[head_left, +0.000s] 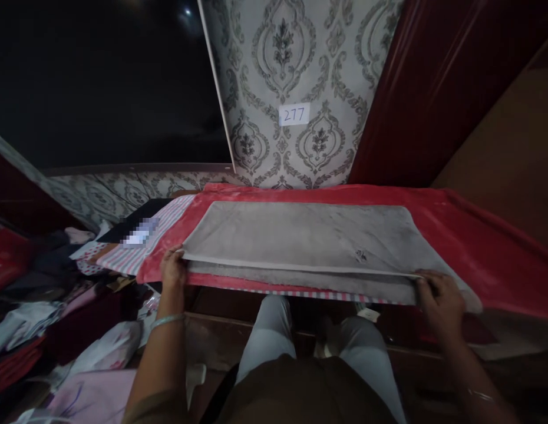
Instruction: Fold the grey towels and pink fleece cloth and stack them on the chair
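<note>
A grey towel-like cloth (296, 235) lies folded on a red cloth (490, 235), with a small dark mark near its right side. My left hand (173, 268) pinches the near left corner of its upper layer. At the near right corner, my right hand (439, 297) is closed on the same edge. Between the hands that edge is raised a little and runs nearly straight, and a lower grey layer (300, 280) shows under it. The tips of some fingers are hidden by the cloth.
A striped cloth (168, 227) lies under the red one at the left, with a blurred bright object (141, 234) on it. Piled clothes (30, 318) fill the left side. Behind stand a patterned wall (283, 76), a dark screen (106, 82) and a dark red post (398, 94).
</note>
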Motion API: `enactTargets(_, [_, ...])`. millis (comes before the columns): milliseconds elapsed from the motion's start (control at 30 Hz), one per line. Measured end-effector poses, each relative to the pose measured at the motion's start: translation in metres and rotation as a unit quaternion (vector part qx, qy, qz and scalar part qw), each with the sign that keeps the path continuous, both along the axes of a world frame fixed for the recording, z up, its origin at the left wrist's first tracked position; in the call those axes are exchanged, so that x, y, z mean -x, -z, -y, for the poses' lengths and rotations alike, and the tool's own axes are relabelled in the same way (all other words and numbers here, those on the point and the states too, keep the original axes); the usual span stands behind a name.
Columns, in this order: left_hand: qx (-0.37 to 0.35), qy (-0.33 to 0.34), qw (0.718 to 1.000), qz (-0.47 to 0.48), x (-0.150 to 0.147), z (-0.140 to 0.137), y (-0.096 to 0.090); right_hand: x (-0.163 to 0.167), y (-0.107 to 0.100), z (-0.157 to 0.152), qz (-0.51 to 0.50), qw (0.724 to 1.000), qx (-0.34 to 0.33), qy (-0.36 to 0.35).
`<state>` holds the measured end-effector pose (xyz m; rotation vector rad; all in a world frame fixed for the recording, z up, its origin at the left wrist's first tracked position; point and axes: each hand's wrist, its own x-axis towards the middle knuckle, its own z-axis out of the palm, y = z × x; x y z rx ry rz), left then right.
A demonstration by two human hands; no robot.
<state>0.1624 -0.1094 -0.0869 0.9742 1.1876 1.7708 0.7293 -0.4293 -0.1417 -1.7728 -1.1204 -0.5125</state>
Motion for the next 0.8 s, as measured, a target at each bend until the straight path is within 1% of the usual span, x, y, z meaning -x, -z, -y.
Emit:
enactTargets(67, [0.007, 0.007, 1.0, -0.021, -0.001, 0.004, 0.001, 0.0, 0.006, 0.002, 0.027, 1.0, 0.012, -0.008])
enactTargets(167, [0.005, 0.001, 0.998, -0.059, -0.006, 0.007, 0.004, -0.001, 0.011, 0.002, 0.042, 0.999, 0.012, -0.013])
enactTargets(300, [-0.012, -0.037, 0.985, -0.168, -0.011, 0.01, 0.006, -0.001, 0.009, 0.002, 0.048, 0.998, 0.038, -0.027])
enactTargets(333, [-0.009, -0.04, 0.983, -0.177, -0.012, 0.01, 0.006, -0.001, 0.007, 0.003, 0.04, 0.998, 0.04, -0.032])
enactTargets(400, [0.002, -0.039, 0.99, -0.138, -0.011, 0.009, 0.005, 0.002, 0.001, 0.006, 0.012, 0.999, 0.025, -0.036])
enactTargets(467, [-0.003, -0.051, 0.997, -0.063, -0.009, 0.005, 0.004, 0.006, -0.007, 0.011, -0.012, 0.999, 0.009, -0.033])
enactTargets(567, [-0.021, -0.062, 0.998, 0.009, -0.001, -0.001, 0.005, 0.011, -0.012, 0.021, -0.004, 0.999, 0.014, -0.029])
enactTargets(667, [-0.013, -0.047, 0.998, 0.026, 0.006, -0.005, 0.007, 0.014, -0.005, 0.028, 0.028, 0.999, 0.026, -0.023])
enactTargets(800, [-0.024, -0.079, 0.996, -0.025, 0.005, -0.007, 0.01, 0.016, 0.01, 0.031, 0.058, 0.998, 0.031, -0.02])
